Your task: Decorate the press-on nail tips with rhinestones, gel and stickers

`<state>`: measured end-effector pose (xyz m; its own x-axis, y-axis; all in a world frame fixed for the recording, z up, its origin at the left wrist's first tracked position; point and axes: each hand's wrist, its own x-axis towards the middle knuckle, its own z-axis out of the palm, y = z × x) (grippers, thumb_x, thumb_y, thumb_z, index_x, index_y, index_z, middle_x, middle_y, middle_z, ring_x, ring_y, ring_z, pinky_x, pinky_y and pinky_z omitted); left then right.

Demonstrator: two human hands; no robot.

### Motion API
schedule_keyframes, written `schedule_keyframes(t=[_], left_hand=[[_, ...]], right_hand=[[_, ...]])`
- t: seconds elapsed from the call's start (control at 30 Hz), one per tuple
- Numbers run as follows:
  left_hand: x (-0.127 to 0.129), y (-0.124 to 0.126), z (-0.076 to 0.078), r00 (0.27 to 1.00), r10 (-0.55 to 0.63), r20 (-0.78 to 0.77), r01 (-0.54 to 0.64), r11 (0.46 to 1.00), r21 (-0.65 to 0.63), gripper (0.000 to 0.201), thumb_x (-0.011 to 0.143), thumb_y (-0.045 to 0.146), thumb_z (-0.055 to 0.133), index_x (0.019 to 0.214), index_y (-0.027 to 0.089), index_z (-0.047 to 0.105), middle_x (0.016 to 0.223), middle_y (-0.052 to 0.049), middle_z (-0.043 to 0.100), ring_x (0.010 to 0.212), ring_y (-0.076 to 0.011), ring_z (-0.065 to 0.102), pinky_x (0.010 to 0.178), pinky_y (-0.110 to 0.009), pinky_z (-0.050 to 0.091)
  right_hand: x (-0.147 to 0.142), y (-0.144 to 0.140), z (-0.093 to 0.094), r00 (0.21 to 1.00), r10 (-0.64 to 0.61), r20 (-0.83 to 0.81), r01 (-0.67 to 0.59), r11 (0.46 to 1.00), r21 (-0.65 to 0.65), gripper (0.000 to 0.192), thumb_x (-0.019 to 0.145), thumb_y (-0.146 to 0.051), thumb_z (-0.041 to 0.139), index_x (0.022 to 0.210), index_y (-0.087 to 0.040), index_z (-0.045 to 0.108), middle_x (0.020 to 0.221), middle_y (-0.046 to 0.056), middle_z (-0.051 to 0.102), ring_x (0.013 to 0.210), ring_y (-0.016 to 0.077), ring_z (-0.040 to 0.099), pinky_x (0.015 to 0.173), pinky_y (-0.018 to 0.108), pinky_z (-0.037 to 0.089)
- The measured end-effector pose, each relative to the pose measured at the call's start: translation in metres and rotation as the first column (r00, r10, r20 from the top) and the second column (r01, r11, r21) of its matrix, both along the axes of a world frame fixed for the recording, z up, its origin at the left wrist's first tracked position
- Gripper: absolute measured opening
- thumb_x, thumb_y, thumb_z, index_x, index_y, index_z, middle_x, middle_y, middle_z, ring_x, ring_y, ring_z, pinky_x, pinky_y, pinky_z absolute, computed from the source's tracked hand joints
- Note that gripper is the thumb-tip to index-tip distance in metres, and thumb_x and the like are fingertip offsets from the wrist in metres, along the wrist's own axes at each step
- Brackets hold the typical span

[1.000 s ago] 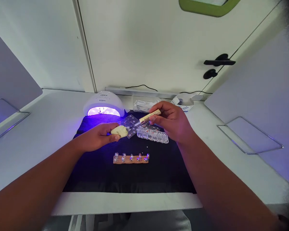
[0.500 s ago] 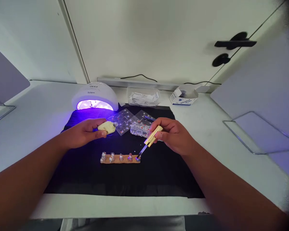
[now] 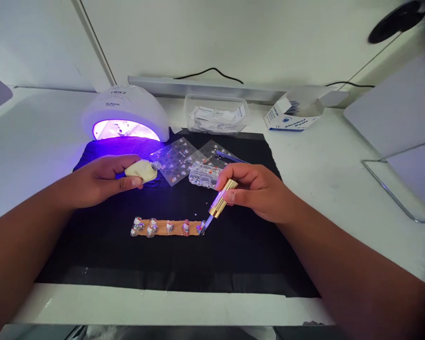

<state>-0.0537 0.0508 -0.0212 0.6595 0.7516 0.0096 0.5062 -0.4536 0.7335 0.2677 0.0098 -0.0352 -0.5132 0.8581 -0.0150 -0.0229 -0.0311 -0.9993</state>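
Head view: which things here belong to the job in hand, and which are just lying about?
In the job:
cream polish bottle, in left hand
gold-handled brush, in right hand, at the rightmost decorated nail tip
brown strip carrying the tips
lit nail lamp, probably

Seemingly just lying about:
two sticker sheets
clear compartment case
Alcohol Pads box
plastic tub of sachets

Free lane along near part of black mat; brown strip, transparent case, lamp obstruct farther back.
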Motion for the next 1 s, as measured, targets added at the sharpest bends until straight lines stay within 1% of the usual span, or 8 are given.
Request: schedule_keyframes(t=[0.13, 0.27, 0.37, 0.47, 0.6, 0.77, 0.9, 1.0], left_hand=[[-0.0009, 0.0018, -0.0017, 0.999, -0.038, 0.013, 0.037, 0.998, 0.054, 0.020, 0.094, 0.032, 0.057, 0.091, 0.013, 0.066, 0.081, 0.003, 0.066, 0.073, -0.0078, 0.060, 0.068, -0.015, 0.045], [-0.0015, 0.0036, -0.0034, 0.995, -0.088, 0.051, 0.082, 0.991, 0.107, 0.014, 0.094, 0.028, 0.058, 0.093, 0.017, 0.067, 0.082, 0.004, 0.068, 0.073, -0.0067, 0.061, 0.067, -0.013, 0.047], [-0.0013, 0.0041, -0.0036, 0.994, -0.102, 0.047, 0.095, 0.987, 0.129, 0.011, 0.094, 0.026, 0.058, 0.093, 0.019, 0.067, 0.083, 0.006, 0.067, 0.073, -0.0051, 0.061, 0.067, -0.010, 0.047], [-0.0020, 0.0046, -0.0043, 0.994, -0.104, 0.027, 0.099, 0.984, 0.151, 0.011, 0.094, 0.026, 0.057, 0.093, 0.019, 0.066, 0.082, 0.006, 0.066, 0.072, -0.0049, 0.061, 0.067, -0.010, 0.047], [-0.0036, 0.0056, -0.0061, 0.994, -0.105, 0.010, 0.103, 0.983, 0.152, 0.012, 0.095, 0.027, 0.057, 0.096, 0.020, 0.066, 0.083, 0.005, 0.067, 0.073, -0.0059, 0.062, 0.066, -0.011, 0.048], [-0.0047, 0.0056, -0.0067, 0.993, -0.118, 0.008, 0.115, 0.980, 0.160, 0.012, 0.095, 0.027, 0.057, 0.096, 0.019, 0.066, 0.082, 0.004, 0.067, 0.071, -0.0069, 0.061, 0.065, -0.013, 0.049], [-0.0050, 0.0053, -0.0067, 0.994, -0.109, 0.008, 0.106, 0.981, 0.160, 0.013, 0.095, 0.030, 0.058, 0.094, 0.020, 0.065, 0.081, 0.005, 0.066, 0.070, -0.0068, 0.060, 0.063, -0.012, 0.048], [-0.0047, 0.0052, -0.0066, 0.994, -0.109, 0.012, 0.106, 0.983, 0.151, 0.014, 0.095, 0.030, 0.057, 0.094, 0.019, 0.065, 0.081, 0.004, 0.066, 0.070, -0.0071, 0.060, 0.063, -0.013, 0.048]], right_hand=[[-0.0002, -0.0015, 0.0023, 1.000, 0.003, 0.013, -0.004, 1.000, 0.025, 0.010, 0.075, -0.022, 0.075, 0.078, -0.019, 0.065, 0.064, -0.003, 0.061, 0.056, 0.0088, 0.051, 0.053, 0.023, 0.039], [0.0001, -0.0024, 0.0025, 0.999, -0.004, 0.053, 0.001, 0.999, 0.055, 0.011, 0.077, -0.022, 0.073, 0.079, -0.018, 0.064, 0.065, -0.003, 0.061, 0.056, 0.0080, 0.050, 0.053, 0.023, 0.038], [0.0001, -0.0023, 0.0022, 0.995, -0.019, 0.099, 0.011, 0.997, 0.078, 0.011, 0.078, -0.023, 0.072, 0.079, -0.017, 0.063, 0.066, -0.003, 0.061, 0.057, 0.0082, 0.051, 0.053, 0.023, 0.038], [0.0001, -0.0019, 0.0023, 0.993, -0.037, 0.112, 0.029, 0.997, 0.074, 0.011, 0.078, -0.024, 0.072, 0.079, -0.018, 0.063, 0.066, -0.003, 0.061, 0.057, 0.0080, 0.050, 0.053, 0.022, 0.038], [0.0010, -0.0018, 0.0023, 0.990, -0.058, 0.128, 0.051, 0.997, 0.059, 0.011, 0.078, -0.026, 0.072, 0.078, -0.018, 0.063, 0.067, -0.002, 0.063, 0.058, 0.0095, 0.053, 0.055, 0.024, 0.039], [0.0027, -0.0014, 0.0011, 0.981, -0.092, 0.173, 0.076, 0.992, 0.096, 0.010, 0.079, -0.027, 0.071, 0.079, -0.019, 0.065, 0.063, -0.002, 0.062, 0.054, 0.0099, 0.052, 0.051, 0.025, 0.034], [0.0028, -0.0006, 0.0022, 0.981, -0.122, 0.148, 0.110, 0.990, 0.086, 0.010, 0.077, -0.025, 0.072, 0.077, -0.019, 0.064, 0.064, -0.002, 0.064, 0.054, 0.0099, 0.052, 0.052, 0.026, 0.034], [0.0024, -0.0012, 0.0050, 0.985, -0.141, 0.100, 0.135, 0.989, 0.065, 0.010, 0.075, -0.023, 0.072, 0.075, -0.019, 0.064, 0.062, -0.003, 0.061, 0.053, 0.0090, 0.050, 0.051, 0.025, 0.034]])
